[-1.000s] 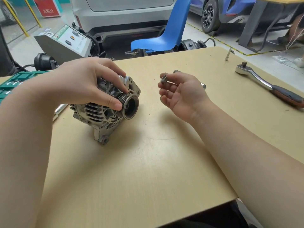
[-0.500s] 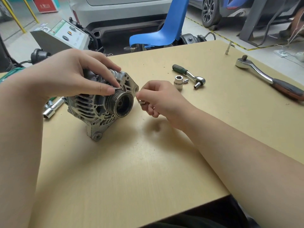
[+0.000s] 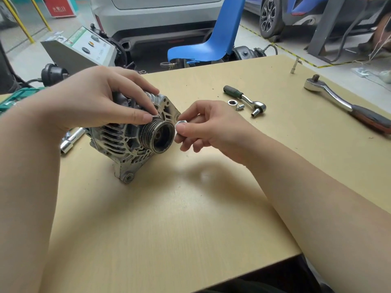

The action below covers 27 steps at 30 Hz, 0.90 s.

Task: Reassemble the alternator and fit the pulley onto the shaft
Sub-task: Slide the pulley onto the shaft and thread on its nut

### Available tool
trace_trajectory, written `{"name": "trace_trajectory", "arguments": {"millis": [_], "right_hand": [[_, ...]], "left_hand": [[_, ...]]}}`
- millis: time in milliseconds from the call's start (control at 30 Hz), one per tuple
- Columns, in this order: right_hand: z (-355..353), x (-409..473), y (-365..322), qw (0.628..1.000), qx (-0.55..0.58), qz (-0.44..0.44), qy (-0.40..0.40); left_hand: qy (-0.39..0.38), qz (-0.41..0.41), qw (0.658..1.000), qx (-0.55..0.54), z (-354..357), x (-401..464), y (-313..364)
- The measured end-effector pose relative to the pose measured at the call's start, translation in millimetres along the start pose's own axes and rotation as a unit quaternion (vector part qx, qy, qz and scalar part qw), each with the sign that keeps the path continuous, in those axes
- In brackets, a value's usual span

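Now the left hand (image 3: pixel 93 106) grips the alternator (image 3: pixel 129 140), which sits on the table (image 3: pixel 169 229) toward its left edge, a little closer to the far edge than the near one. Its fingers curl over the top of the metal body, and the thumb tip presses on the grooved pulley (image 3: pixel 157 136). That pulley is already on the front of the alternator, with its open cup facing right. Just beside the cup's rim, the right hand (image 3: pixel 209 127) pinches a small shiny nut (image 3: pixel 181 123) between thumb and fingertip. So the step looks like putting the nut on to hold the pulley. Next, I think the nut must go straight into the cup, meet the shaft end, which is too dark to see, and turn by hand without tilting. Farther right on the table lie a small ratchet (image 3: pixel 247 100) with a socket (image 3: pixel 232 102), and near the right edge a big ratchet (image 3: pixel 342 102), likely for tightening later.
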State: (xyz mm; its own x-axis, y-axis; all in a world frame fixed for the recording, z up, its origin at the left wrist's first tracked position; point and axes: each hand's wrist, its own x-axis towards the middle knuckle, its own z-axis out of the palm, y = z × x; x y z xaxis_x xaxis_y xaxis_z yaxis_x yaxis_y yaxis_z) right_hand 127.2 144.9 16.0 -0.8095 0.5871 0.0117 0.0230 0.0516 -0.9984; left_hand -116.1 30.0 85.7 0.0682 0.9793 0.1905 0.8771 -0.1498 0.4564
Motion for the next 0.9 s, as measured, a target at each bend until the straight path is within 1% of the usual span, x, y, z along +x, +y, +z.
{"name": "trace_trajectory", "arguments": {"millis": [133, 300, 467, 633, 733, 800, 900], "right_hand": [[1.3, -5.7, -6.2, 0.998, -0.039, -0.012, -0.051], [5.0, -5.7, -4.2, 0.997, -0.05, -0.027, -0.057], [11.5, -5.0, -4.8, 0.996, -0.056, -0.066, -0.01], [37.3, -10.4, 12.2, 0.983, -0.117, -0.11, 0.089], [54.5, -16.8, 22.5, 0.978, -0.114, -0.138, 0.104], [60.0, -19.3, 23.7, 0.971, -0.143, -0.151, 0.12], [59.5, -20.4, 21.1, 0.967, -0.16, -0.141, 0.136]], "left_hand": [[0.006, -0.005, 1.0, -0.008, 1.8, -0.1, 3.2], [0.009, -0.006, 1.0, -0.005, 1.8, 1.1, 4.6], [0.013, -0.013, 1.0, 0.002, 2.8, 0.8, 5.0], [0.018, -0.011, 1.0, 0.01, 4.0, 1.7, 7.5], [0.015, -0.012, 1.0, 0.013, 3.6, 0.9, 8.7], [0.014, -0.012, 1.0, 0.018, 3.4, 0.9, 9.7], [0.021, -0.01, 0.999, 0.025, 4.1, -0.3, 13.2]]}}
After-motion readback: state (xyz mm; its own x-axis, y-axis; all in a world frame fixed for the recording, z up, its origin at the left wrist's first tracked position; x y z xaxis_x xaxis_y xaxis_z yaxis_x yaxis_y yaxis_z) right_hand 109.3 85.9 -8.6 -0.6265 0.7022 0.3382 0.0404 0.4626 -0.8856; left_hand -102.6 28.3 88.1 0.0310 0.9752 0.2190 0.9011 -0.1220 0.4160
